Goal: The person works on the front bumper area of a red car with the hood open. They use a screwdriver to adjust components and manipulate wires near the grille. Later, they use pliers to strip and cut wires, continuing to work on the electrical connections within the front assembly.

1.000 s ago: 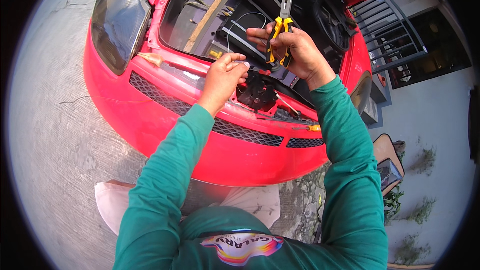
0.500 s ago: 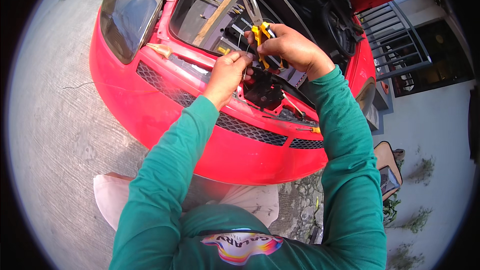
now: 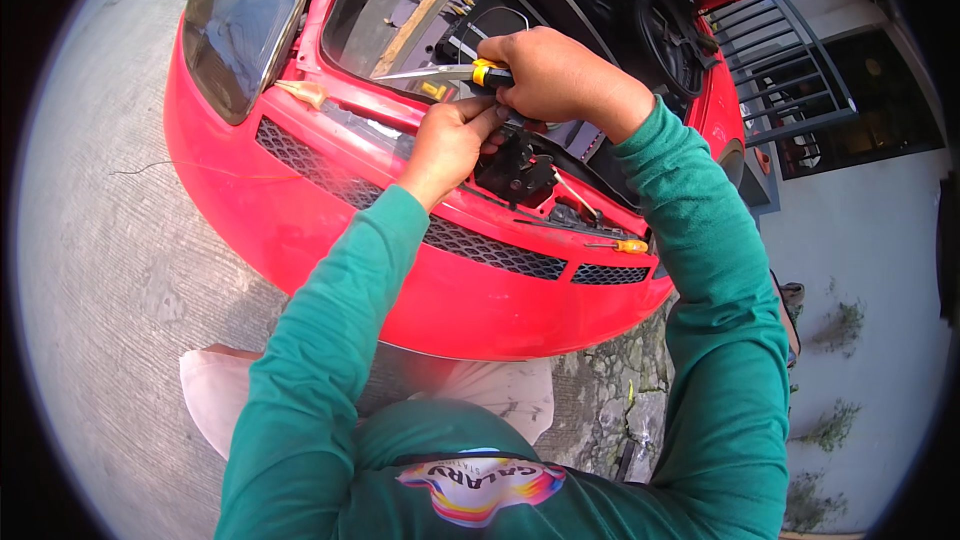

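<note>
My right hand (image 3: 565, 75) is wrapped round long-nose pliers (image 3: 425, 73) with yellow and black handles. The pliers lie sideways, their long jaws pointing left across the open car front. Just below, my left hand (image 3: 450, 148) has its fingers pinched close to the handles; a thin wire was between them a moment ago, but the fingertips now hide what they hold. A thin wire (image 3: 165, 163) trails out over the left of the red bumper (image 3: 480, 315). Beside my left fingertips sits a black latch-like mechanism (image 3: 518, 172) in the front panel.
A yellow-handled screwdriver (image 3: 628, 246) rests on the panel edge at the right. Mesh grilles (image 3: 490, 252) run along the bumper, and a dark headlight (image 3: 240, 25) is at the left. A wooden strip (image 3: 425, 10) lies inside the opening. Metal railing (image 3: 785, 70) stands beyond the car.
The pliers have swung from pointing up to pointing left, and my right hand has turned over with them. The view has shifted slightly, and the screwdriver shows more fully.
</note>
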{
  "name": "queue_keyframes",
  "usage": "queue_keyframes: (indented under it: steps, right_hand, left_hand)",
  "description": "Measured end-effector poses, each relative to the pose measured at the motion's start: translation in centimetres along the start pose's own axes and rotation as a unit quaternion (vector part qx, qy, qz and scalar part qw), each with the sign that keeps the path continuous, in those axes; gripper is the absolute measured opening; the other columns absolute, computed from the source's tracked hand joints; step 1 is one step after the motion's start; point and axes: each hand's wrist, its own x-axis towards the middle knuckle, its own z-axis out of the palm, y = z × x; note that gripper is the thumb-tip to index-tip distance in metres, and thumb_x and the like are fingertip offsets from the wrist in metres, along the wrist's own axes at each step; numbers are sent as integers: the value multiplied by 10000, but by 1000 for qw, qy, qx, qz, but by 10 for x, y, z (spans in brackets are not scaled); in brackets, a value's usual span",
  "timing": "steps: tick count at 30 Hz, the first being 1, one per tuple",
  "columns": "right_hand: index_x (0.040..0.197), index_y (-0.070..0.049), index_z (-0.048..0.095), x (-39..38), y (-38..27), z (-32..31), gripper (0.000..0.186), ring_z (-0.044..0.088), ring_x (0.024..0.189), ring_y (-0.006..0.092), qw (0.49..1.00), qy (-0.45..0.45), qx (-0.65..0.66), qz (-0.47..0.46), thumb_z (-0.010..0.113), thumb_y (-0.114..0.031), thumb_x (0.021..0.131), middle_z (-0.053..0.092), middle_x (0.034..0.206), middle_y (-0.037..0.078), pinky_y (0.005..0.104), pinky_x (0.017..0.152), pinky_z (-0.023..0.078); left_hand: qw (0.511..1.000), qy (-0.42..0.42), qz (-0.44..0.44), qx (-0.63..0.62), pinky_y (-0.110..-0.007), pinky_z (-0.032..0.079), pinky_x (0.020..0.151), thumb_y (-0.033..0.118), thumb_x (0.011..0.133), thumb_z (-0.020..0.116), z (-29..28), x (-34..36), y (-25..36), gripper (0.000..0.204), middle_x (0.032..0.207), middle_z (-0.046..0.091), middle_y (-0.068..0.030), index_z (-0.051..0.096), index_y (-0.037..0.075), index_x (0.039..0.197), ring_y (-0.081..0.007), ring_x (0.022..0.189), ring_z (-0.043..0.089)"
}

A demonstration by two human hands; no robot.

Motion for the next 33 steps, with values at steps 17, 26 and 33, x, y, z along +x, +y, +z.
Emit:
queue_keyframes:
  steps: [17,26,33]
  right_hand:
    - [1069,-30,783,-44,48,20,300,728,682,270,978,49,157,126,809,-240,858,732,763,169,415,686,565]
    - [1005,-24,779,-37,41,22,238,672,715,231,985,-15,145,92,813,-208,858,729,786,140,379,707,513]
    - [1024,-23,784,-29,51,32,262,679,726,251,982,37,144,113,816,-218,853,738,799,146,388,728,525]
  left_hand:
    - [997,1,33,-75,-245,597,801,20,1003,699,0,-3,-3,450,1031,707,-47,622,0,1447,-95,896,685]
    - [997,18,39,-60,-264,601,804,-25,962,688,0,-7,5,420,1080,724,-132,519,-23,1346,-151,913,718]
    - [998,30,38,-48,-255,608,771,43,1029,662,0,0,-1,275,975,729,-126,534,-33,1260,-131,878,719]
